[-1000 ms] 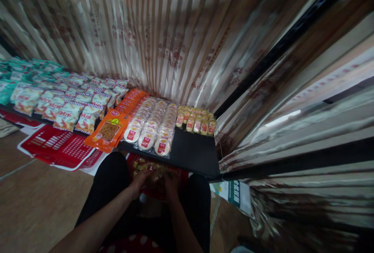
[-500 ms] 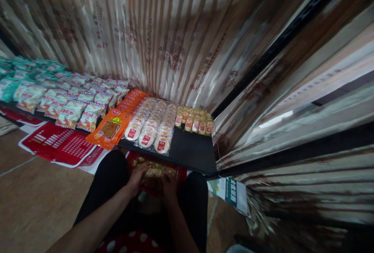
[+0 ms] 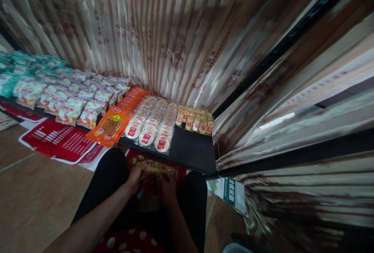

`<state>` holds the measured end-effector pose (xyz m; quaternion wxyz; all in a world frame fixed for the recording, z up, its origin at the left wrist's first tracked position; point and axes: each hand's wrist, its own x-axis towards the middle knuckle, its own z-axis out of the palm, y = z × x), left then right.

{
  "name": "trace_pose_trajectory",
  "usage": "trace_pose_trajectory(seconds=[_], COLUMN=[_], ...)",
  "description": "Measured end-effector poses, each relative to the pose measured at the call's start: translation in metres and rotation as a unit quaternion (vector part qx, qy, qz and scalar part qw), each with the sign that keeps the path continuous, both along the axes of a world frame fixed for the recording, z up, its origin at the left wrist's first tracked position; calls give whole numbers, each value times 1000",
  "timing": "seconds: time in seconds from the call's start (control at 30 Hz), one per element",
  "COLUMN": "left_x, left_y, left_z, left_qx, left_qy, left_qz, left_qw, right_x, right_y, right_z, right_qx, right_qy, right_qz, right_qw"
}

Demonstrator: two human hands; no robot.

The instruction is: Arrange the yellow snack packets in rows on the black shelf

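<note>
I sit with my knees apart in front of a low black shelf (image 3: pixel 193 153). A red basket (image 3: pixel 179 173) of small yellow snack packs (image 3: pixel 152 164) stands on the floor between my legs. My left hand (image 3: pixel 134 177) and my right hand (image 3: pixel 167 181) both reach into the basket, fingers curled around a bunch of those packs. On the shelf lie rows of yellow packs (image 3: pixel 195 119), round white cakes with red labels (image 3: pixel 153 126) and orange packets (image 3: pixel 112 126).
More snack bags (image 3: pixel 73 105), white-red and green, fill the shelf to the left. Red printed sheets (image 3: pixel 58 142) lie on the wooden floor. A striped shiny curtain (image 3: pixel 163 30) hangs behind. A green-and-white carton (image 3: pixel 232 192) lies at the right.
My hands stay in the basket and have shifted a little among the packs. The view has drifted slightly.
</note>
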<state>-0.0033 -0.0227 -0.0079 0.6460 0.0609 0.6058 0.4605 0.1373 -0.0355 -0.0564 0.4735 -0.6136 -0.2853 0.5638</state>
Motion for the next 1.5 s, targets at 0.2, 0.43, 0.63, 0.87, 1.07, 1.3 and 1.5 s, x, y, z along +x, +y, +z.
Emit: trace_pose_trajectory(seconds=[0.2,0.43,0.63,0.87,1.07,1.3,1.5], left_x=[1,1,2,2,4,5,12], left_y=[-3,-6,-9,-16,-21,-29,-37], left_z=[3,5,6,13,29,32,38], left_qx=[-5,29,49,52,77,100,120], left_qy=[-1,-2,-14,11,44,78,84], left_qz=[-3,3,-28,-46,-63,-96,-159], left_qw=[1000,1000,998,998,994,987,976], right_x=[4,12,13,13,11,12,8], right_y=[0,2,2,1,0,2,4], right_z=[1,6,7,9,10,27,39], right_qx=[16,66,69,54,50,83,64], right_qy=[-38,-97,-82,-52,-42,-119,-41], right_qz=[23,42,32,27,4,29,1], right_qw=[999,992,994,997,998,989,997])
